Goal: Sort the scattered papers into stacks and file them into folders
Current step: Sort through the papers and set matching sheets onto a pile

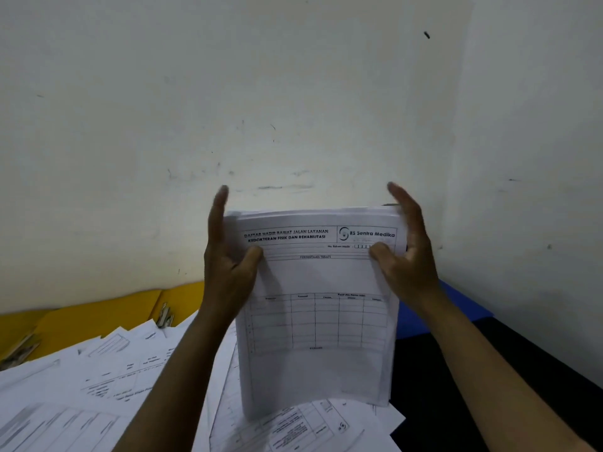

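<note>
Left hand (228,265) and right hand (408,259) each pinch a side of the upright stack of forms (319,305) above scattered papers (98,386).

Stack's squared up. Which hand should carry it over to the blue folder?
Right, probably. The blue folder lies just behind the right hand; the left hand holds the stack on its far side.

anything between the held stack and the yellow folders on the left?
Partly. Both hands, left hand and right hand, hold the white printed form stack upright. Loose white scattered papers overlap the near edge of the open yellow cardboard folders; their far part shows bare.
</note>
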